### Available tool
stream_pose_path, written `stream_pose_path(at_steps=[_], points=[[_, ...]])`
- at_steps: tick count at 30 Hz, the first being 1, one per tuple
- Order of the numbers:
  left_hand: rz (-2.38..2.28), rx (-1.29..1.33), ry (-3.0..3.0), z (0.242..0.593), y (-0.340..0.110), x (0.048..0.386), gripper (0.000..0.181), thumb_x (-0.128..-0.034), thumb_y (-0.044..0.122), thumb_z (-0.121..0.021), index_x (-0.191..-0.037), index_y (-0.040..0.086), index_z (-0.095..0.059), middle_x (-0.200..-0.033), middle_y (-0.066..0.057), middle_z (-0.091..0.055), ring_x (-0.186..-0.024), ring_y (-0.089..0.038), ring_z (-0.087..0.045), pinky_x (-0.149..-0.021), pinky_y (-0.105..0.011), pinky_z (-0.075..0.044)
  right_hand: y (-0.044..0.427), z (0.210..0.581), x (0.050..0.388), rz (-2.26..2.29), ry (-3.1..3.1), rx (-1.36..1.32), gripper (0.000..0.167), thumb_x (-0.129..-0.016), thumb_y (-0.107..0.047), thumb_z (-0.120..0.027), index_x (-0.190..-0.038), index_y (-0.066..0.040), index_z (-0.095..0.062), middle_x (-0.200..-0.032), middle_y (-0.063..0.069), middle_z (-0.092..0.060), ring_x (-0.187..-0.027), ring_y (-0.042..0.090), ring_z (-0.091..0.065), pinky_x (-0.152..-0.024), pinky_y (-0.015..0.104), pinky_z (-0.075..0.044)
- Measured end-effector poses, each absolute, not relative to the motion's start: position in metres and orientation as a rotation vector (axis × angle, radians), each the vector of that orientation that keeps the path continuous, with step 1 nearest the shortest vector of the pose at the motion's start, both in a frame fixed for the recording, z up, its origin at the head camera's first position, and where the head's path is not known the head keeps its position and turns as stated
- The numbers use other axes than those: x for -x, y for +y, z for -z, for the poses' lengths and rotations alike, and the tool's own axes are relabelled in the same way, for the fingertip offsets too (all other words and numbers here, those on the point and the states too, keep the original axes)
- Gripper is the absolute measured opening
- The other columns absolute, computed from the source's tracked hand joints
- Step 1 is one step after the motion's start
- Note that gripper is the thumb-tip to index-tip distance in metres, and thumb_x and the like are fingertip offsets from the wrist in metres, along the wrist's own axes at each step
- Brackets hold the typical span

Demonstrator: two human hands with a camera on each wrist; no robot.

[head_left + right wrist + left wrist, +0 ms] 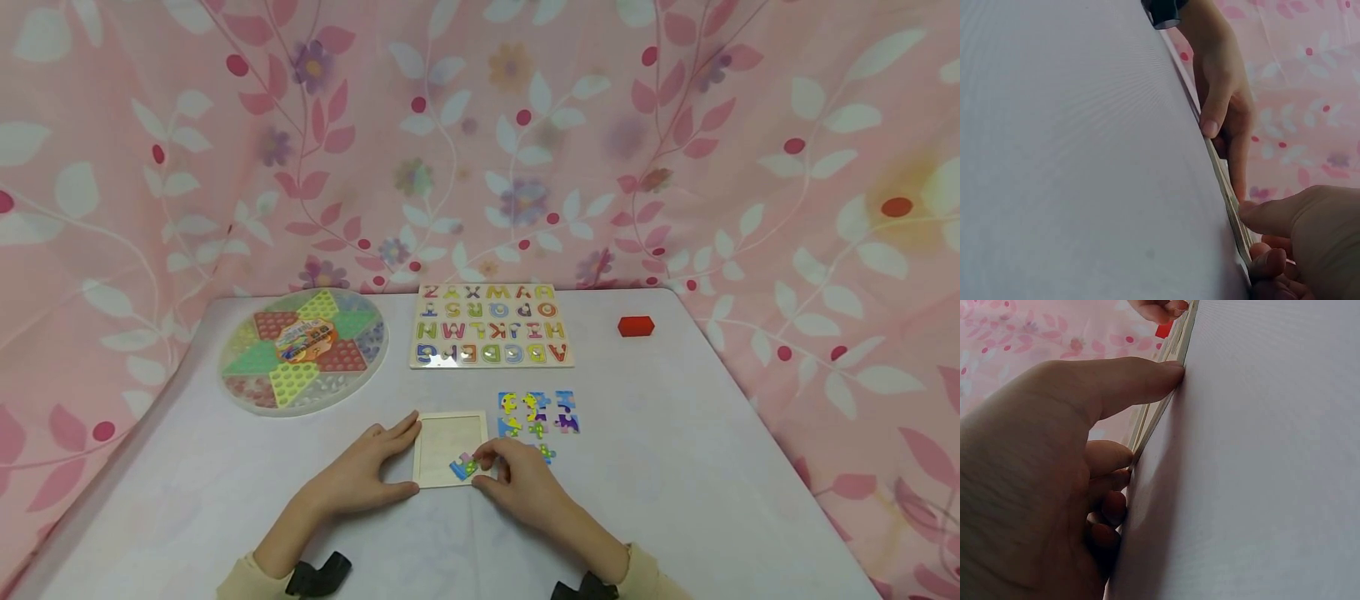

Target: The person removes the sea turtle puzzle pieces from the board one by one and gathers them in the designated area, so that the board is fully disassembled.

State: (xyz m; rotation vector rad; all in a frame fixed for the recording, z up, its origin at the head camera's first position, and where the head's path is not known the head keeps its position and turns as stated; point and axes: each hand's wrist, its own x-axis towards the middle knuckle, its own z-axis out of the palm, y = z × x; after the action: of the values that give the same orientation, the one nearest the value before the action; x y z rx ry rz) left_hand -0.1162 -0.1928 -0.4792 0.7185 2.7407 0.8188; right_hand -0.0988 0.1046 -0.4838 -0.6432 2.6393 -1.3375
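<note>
A small wooden puzzle tray [450, 415] lies on the white table. My left hand [367, 471] rests at its left side, thumb against the near corner and forefinger against the far one; both are fairly straight in the left wrist view too, where the left hand [1041, 444] touches the tray's edge. Over the tray's right side, my right hand [521, 483] pinches a blue, green and pink puzzle piece [463, 467] that sits askew in the near right part. The right wrist view shows the right hand [1310, 244] at the tray's edge, with the piece hidden.
Several loose puzzle pieces [536, 408] lie right of the tray, some close to the right hand. Behind stand an alphabet board [491, 332] and, at left, a round Chinese checkers board [303, 354]. A red block [636, 326] sits at back right.
</note>
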Motion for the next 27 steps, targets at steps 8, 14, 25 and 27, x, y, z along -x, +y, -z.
stream_pose_path(at_steps=[8, 14, 25, 27], points=[[-0.816, -0.706, 2.751, 0.479, -0.193, 0.116, 0.09, -0.0868, 0.047, -0.085, -0.159, 0.008, -0.049, -0.171, -0.002, -0.037, -0.097, -0.007, -0.043, -0.088, -0.029, -0.046, 0.09, 0.48, 0.096, 1.133, 2.808, 0.549, 0.042, -0.087, -0.04, -0.088, -0.111, -0.01, -0.074, -0.094, -0.006, -0.061, -0.08, 0.007, -0.05, -0.069, 0.024, -0.046], [-0.814, -0.708, 2.748, 0.481, -0.193, 0.116, 0.09, -0.0871, 0.048, -0.085, -0.16, 0.009, -0.049, -0.172, -0.003, -0.037, -0.097, -0.007, -0.043, -0.086, -0.029, -0.046, 0.082, 0.478, 0.095, 1.077, 2.861, 0.472, 0.035, -0.087, -0.036, -0.088, -0.106, -0.011, -0.074, -0.091, -0.006, -0.058, -0.081, 0.009, -0.051, -0.07, 0.024, -0.046], [-0.817, -0.717, 2.747, 0.481, -0.193, 0.116, 0.09, -0.0868, 0.047, -0.085, -0.159, 0.008, -0.049, -0.171, -0.003, -0.037, -0.096, -0.007, -0.043, -0.086, -0.029, -0.045, 0.082, 0.476, 0.097, 1.077, 2.869, 0.537, 0.031, -0.086, -0.023, -0.086, -0.108, -0.004, -0.074, -0.092, -0.002, -0.06, -0.081, 0.009, -0.051, -0.068, 0.023, -0.047], [-0.822, -0.71, 2.744, 0.481, -0.193, 0.116, 0.09, -0.0868, 0.047, -0.085, -0.16, 0.008, -0.048, -0.171, -0.003, -0.037, -0.095, -0.007, -0.042, -0.085, -0.028, -0.045, 0.081, 0.474, 0.097, 1.07, 2.859, 0.544, 0.03, -0.085, -0.023, -0.085, -0.108, -0.005, -0.074, -0.092, -0.003, -0.058, -0.081, 0.009, -0.051, -0.068, 0.022, -0.047]])
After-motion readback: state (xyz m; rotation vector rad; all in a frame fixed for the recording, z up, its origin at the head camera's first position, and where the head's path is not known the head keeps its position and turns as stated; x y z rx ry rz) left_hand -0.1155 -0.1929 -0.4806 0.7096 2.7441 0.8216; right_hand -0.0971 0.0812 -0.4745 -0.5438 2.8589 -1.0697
